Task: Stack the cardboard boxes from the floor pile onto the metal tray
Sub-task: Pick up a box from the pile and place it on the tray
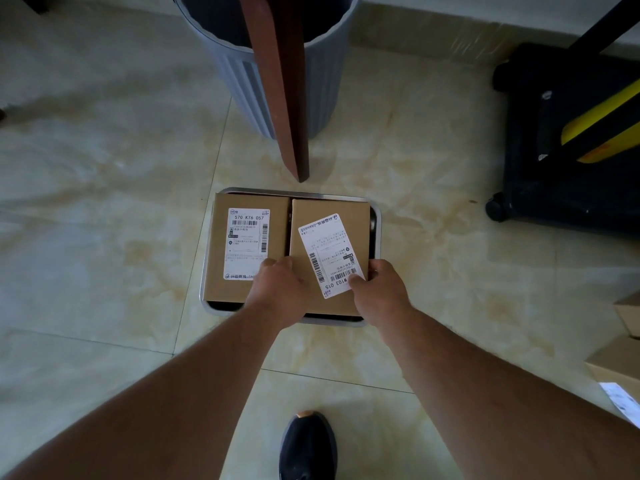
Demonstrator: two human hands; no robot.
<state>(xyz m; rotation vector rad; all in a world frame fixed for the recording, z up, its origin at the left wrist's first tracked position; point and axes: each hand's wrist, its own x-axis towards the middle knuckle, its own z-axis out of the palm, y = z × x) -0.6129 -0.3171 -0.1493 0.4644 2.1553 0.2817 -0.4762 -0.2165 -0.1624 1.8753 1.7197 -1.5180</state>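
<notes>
My left hand (278,289) curls its fingers over the near left corner of the right-hand box (329,237); my right hand (379,289) pinches its near right edge, thumb on the label (330,256). This box sits in the metal tray (376,216), just beside the left-hand box (247,244). More boxes (623,341) lie at the right edge.

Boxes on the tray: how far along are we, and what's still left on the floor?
Done: one box lies flat on the metal tray. In hand: a second box beside it, gripped at its near end by the left hand and the right hand. Left: more cardboard boxes sit on the floor at the right edge, count unclear.
</notes>
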